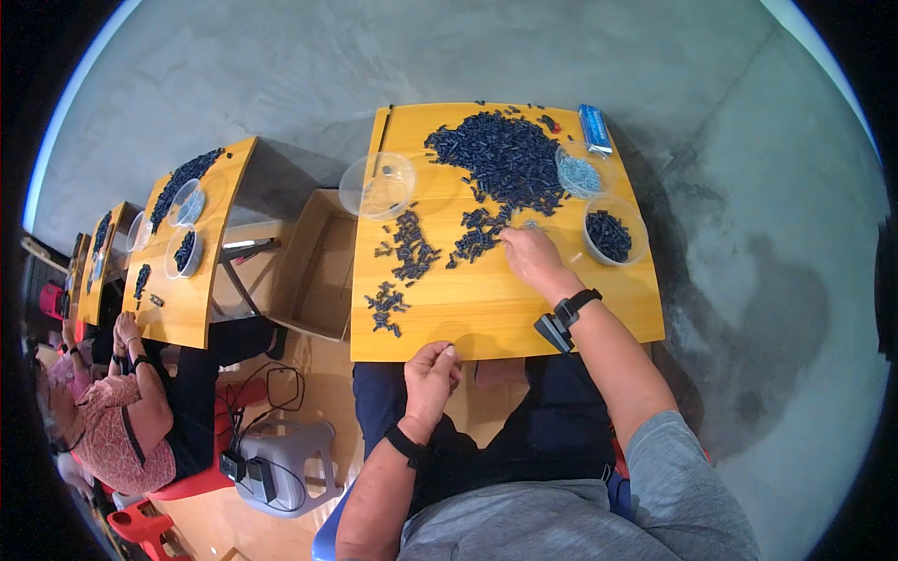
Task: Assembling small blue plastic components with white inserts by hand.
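Note:
My left hand (pixel 432 381) is closed at the table's front edge, thumb and forefinger pinched; anything between them is too small to make out. Reaching over the yellow wooden table (pixel 524 323), my right hand (pixel 538 260) has its fingertips together at the edge of a small pile of short dark-blue cylindrical pieces (pixel 475 236). What those fingers grip is hidden. Beyond lies a large heap of the same pieces (pixel 496 154). More pieces lie in a loose strip (pixel 410 251) to the left, with a scattered group (pixel 385 307) nearer me.
At the right stand a clear tub of dark pieces (pixel 610 236) and a tub of light-blue small parts (pixel 578 175), near a blue-white box (pixel 594 129). Another clear tub (pixel 378 187) overhangs the left edge, above a cardboard box (pixel 313 266). A co-worker (pixel 126 411) sits left at a similar table (pixel 206 252).

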